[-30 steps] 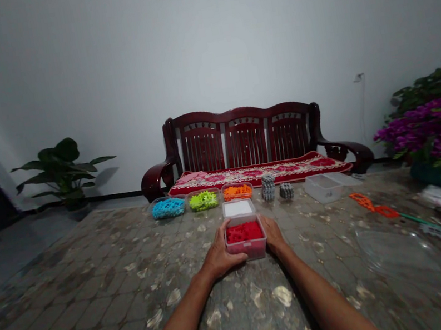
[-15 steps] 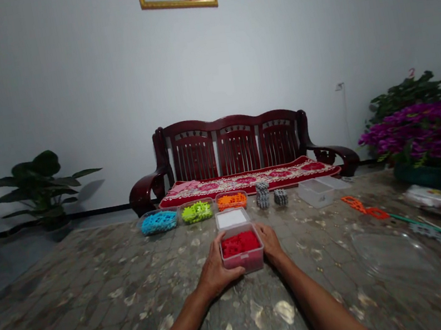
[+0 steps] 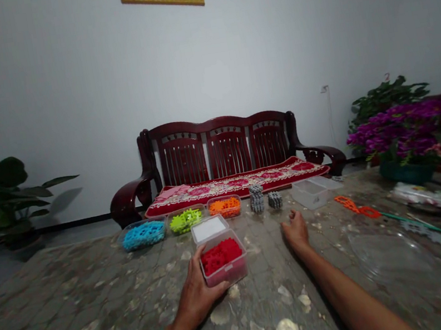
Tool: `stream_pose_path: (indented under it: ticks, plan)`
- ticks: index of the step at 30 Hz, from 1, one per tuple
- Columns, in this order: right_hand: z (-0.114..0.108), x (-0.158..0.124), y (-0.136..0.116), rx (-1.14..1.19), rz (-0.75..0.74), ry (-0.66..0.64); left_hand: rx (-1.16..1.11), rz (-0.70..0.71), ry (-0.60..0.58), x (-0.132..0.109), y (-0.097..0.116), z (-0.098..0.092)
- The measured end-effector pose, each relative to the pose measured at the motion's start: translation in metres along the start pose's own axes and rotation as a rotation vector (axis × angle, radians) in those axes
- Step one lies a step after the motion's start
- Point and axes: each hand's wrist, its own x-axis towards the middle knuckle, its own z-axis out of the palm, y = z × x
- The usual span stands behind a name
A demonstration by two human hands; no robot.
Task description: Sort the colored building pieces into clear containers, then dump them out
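My left hand [image 3: 198, 287] grips the left side of a clear plastic box [image 3: 232, 271], with the thumb along its front. Red plastic pieces [image 3: 221, 255] fill the box, and its hinged lid [image 3: 209, 227] lies folded back with a white panel in it. My right hand [image 3: 297, 229] is apart from the box, over the table to its right, its fingers curled in and nothing visible in them. Beyond that hand stand a taller grey stack [image 3: 257, 199] and a shorter grey stack [image 3: 275, 200] of toothed pieces.
Boxes of blue pieces [image 3: 143, 235], green pieces [image 3: 187, 220] and orange pieces [image 3: 225, 207] line the far edge. An open clear box [image 3: 312, 194] is at the back right. Nearer lie orange linked pieces [image 3: 357, 208], a clear lid [image 3: 388, 255] and a flowerpot [image 3: 407, 170].
My right hand has let go of the box and moved right. My left hand has shifted the box left and turned it slightly. The view has swung a little to the right.
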Motion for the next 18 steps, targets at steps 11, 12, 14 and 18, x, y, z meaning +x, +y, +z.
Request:
stream_pose_path:
  ticks: [11,12,14,18]
  plan:
    - [0.034,0.063,-0.007,-0.414,0.012,-0.022,0.045,-0.056,0.003,-0.001,-0.006,0.003]
    - [0.037,0.066,-0.008,-0.416,0.003,-0.02,0.046,-0.051,0.003,-0.001,-0.006,0.003]
    - [0.041,0.072,-0.011,-0.442,-0.003,-0.013,0.053,-0.044,0.006,0.0,-0.006,0.003]
    - [0.046,0.081,-0.016,-0.534,0.005,-0.028,0.086,-0.055,0.012,0.0,-0.009,0.005]
